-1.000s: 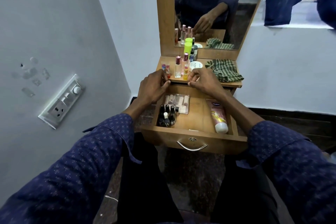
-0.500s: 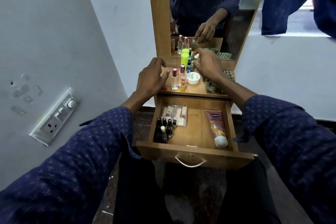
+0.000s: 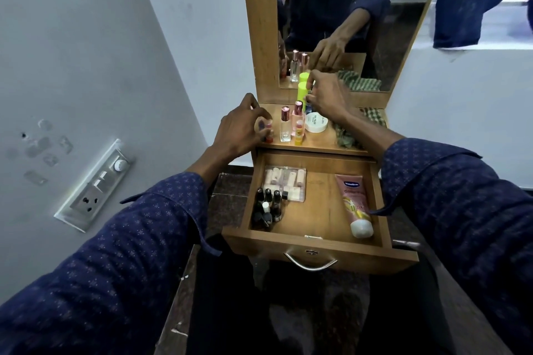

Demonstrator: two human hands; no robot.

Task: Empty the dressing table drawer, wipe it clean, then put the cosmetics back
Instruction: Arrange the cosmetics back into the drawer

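Open wooden drawer (image 3: 317, 242) pulled toward the person, below and nearer than both hands. Not emptied, or already being refilled; can't tell which from this alone.

In the drawer:
- cluster of small dark nail-polish bottles (image 3: 268, 207), upright, front-left corner
- clear plastic packet of pale lipstick-like tubes (image 3: 285, 183), flat, back-left, touching the bottles
- pink Vaseline lotion tube with white cap (image 3: 354, 204), lying flat on the right side, long axis running front to back, cap toward the handle

Both hands are up on the wooden dressing-table surface (image 3: 320, 143), beyond the drawer.
- Left hand (image 3: 240, 130): fingers curled around small red-and-purple lip-balm-sized tubes (image 3: 266, 131) at the left edge, looks like a pinch grip.
- Right hand (image 3: 327, 95): fingertips closed on something small and dark beside the tall neon-green capped bottle (image 3: 302, 92); exact item hidden by the fingers.

Also on the surface:
- clear glass perfume bottle with rose-gold cap (image 3: 285, 125)
- pink perfume bottle (image 3: 298, 119)
- round white cream jar (image 3: 316, 122)
- green checked cloth (image 3: 372, 118), far right

Key relation: the drawer lies straight down and back toward the body from both hands. Left hand is over the bottle side, right hand nearer the lotion tube. Next move likely a short transfer between surface and drawer; upright bottles near either hand could get knocked.
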